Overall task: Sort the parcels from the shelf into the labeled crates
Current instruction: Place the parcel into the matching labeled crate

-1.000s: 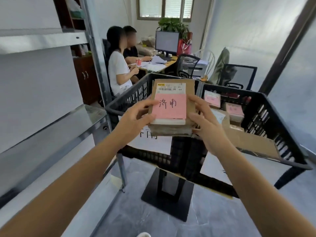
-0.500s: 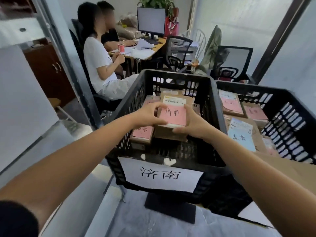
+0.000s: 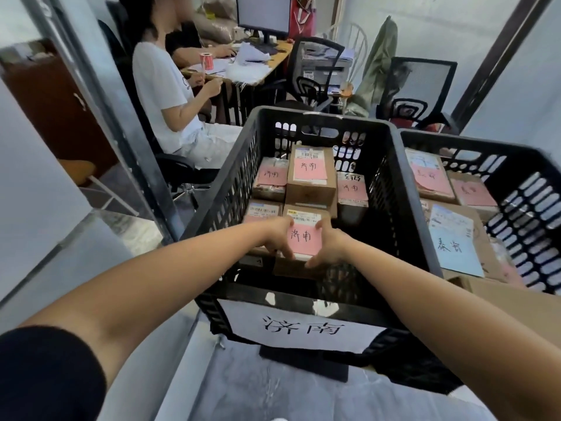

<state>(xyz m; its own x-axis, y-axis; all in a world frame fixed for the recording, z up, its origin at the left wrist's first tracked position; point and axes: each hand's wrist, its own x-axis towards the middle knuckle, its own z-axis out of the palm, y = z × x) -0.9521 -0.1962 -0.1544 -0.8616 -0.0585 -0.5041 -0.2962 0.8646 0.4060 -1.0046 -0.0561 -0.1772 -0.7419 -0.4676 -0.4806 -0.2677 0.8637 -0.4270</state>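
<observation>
A brown cardboard parcel with a pink handwritten label [image 3: 305, 237] is down inside the left black crate [image 3: 403, 189], near its front wall. My left hand [image 3: 277, 235] grips the parcel's left edge and my right hand [image 3: 329, 246] grips its right edge. A white paper sign with printed characters [image 3: 300, 328] hangs on the crate's front. Several other pink-labelled parcels [image 3: 309, 174] lie deeper in the same crate.
A second black crate [image 3: 522, 165] at the right holds parcels with pink labels and one with a blue label [image 3: 455, 244]. A metal shelf post [image 3: 100, 95] stands at the left. Two people sit at a desk with a monitor [image 3: 262, 13] behind the crates.
Both hands have carried the parcel from in front of the crate, over its rim and down inside. The view has moved closer and tilted down.
</observation>
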